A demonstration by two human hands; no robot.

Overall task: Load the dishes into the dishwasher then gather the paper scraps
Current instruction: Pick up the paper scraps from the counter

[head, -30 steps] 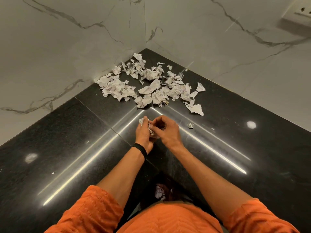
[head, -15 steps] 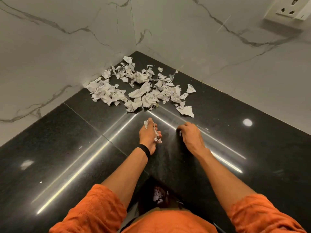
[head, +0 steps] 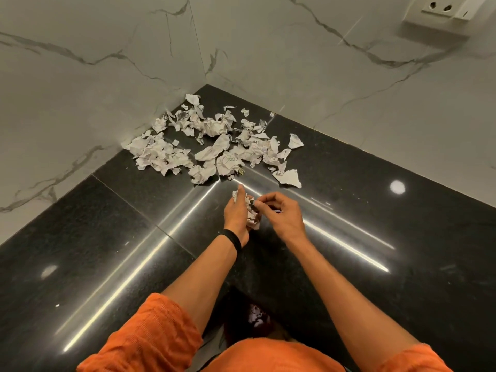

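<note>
A scattered pile of torn, crumpled white paper scraps (head: pixel 214 146) lies in the far corner of the black granite counter (head: pixel 107 237). One larger scrap (head: pixel 288 178) lies apart at the pile's near right edge. My left hand (head: pixel 236 213), with a black wristband, is closed around a bunch of collected scraps (head: pixel 252 218). My right hand (head: pixel 281 214) meets it from the right, fingertips pinching a small piece against the bunch. Both hands hover just in front of the pile.
Marble walls (head: pixel 80 76) close the corner on the left and back. A white wall socket (head: pixel 440 14) sits high on the right wall. The polished counter shows light streaks and spots. Orange sleeves fill the bottom edge.
My right hand went out to the counter on the right, picked up a small scrap, and has come back to my left hand. The lone scrap on the right is gone from the counter.
</note>
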